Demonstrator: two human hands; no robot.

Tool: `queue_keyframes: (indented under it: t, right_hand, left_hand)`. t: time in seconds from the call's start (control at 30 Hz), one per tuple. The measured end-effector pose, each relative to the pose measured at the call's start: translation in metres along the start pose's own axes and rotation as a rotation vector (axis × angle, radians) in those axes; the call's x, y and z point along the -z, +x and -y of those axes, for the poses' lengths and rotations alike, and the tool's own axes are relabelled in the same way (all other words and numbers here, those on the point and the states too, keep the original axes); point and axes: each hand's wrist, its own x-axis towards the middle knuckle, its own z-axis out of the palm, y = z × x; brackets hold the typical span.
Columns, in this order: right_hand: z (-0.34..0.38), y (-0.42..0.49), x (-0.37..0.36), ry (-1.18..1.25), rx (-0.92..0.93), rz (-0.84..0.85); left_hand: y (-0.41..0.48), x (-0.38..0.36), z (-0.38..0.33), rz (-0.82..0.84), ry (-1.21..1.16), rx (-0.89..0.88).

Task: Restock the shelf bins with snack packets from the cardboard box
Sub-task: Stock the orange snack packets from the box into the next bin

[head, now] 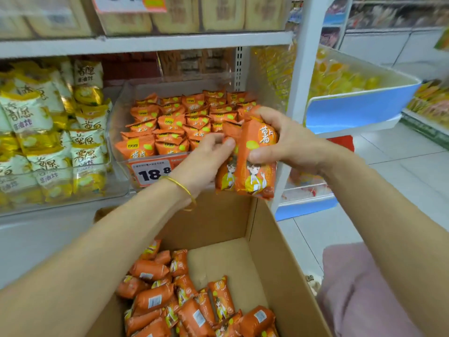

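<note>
My right hand (286, 137) grips a bundle of orange snack packets (255, 166) upright, just in front of the clear shelf bin (116, 117). My left hand (209, 154) pinches the left packet of that bundle near its top. The bin holds several rows of the same orange packets (175, 120). Below my arms the open cardboard box (274, 251) has several more orange packets (184, 297) lying loose in its left half; its right floor is bare cardboard.
A neighbouring clear bin with yellow-and-white packets (48, 132) stands to the left. A price tag reading 18.8 (150, 172) hangs on the orange bin's front. A white shelf upright (294, 98) rises on the right, with a blue-fronted bin (359, 108) and tiled aisle floor beyond it.
</note>
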Motion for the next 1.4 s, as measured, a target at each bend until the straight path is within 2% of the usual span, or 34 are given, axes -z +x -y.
queue_keyframes:
  t: [0.13,0.27,0.4,0.53,0.67,0.83,0.97,1.1,1.27,1.4]
  right_hand:
    - [0.035,0.016,0.043,-0.307,0.129,-0.161]
    - [0.035,0.048,0.071,-0.590,0.132,-0.195]
    - [0.015,0.081,0.084,-0.747,0.068,-0.110]
    - [0.005,0.110,0.083,-0.854,0.018,-0.039]
    - [-0.004,0.123,0.082,-0.920,0.008,-0.025]
    - [-0.021,0.112,0.073,-1.128,0.094,-0.117]
    - [-0.042,0.082,0.054,-1.335,0.180,-0.270]
    - [-0.039,0.068,0.048,-1.368,0.101,-0.173]
    - [-0.012,0.075,0.046,-1.293,-0.221,0.066]
    - [-0.004,0.080,0.049,-1.246,-0.319,0.169]
  left_hand:
    - [0.055,-0.010,-0.047,-0.013,0.202,-0.179]
    - [0.098,-0.016,-0.057,-0.082,0.327,-0.246]
    - [0.119,-0.014,-0.045,-0.071,0.495,-0.214]
    - [0.125,-0.005,-0.038,-0.158,0.629,-0.155]
    - [0.116,0.003,-0.027,-0.159,0.841,-0.125]
    - [0.094,-0.004,-0.024,-0.071,1.183,-0.142]
    - [0.091,-0.004,-0.024,-0.086,1.238,-0.134]
    - [0.088,-0.003,-0.024,-0.054,1.193,-0.133]
    - [0.085,-0.001,-0.025,-0.021,1.146,-0.129]
    - [0.083,0.002,-0.023,0.033,1.114,-0.135]
